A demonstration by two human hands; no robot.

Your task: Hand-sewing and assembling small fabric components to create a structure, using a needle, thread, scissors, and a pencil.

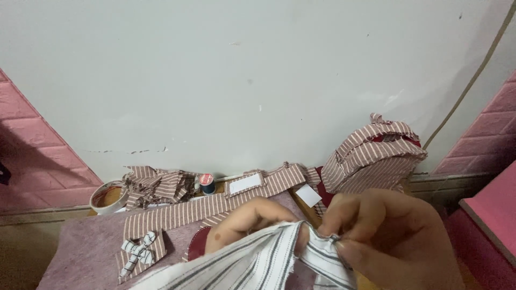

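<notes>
Two hands, left hand and right hand, pinch the striped white cloth between them, its length trailing down-left

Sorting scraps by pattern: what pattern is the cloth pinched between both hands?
White cloth with dark grey stripes, clearest in the head view.

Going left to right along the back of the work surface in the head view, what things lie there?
Roll of tape → heap of striped fabric scraps → blue thread spool → white card on a striped strip → tall stack of red-and-white striped fabric pieces.
</notes>
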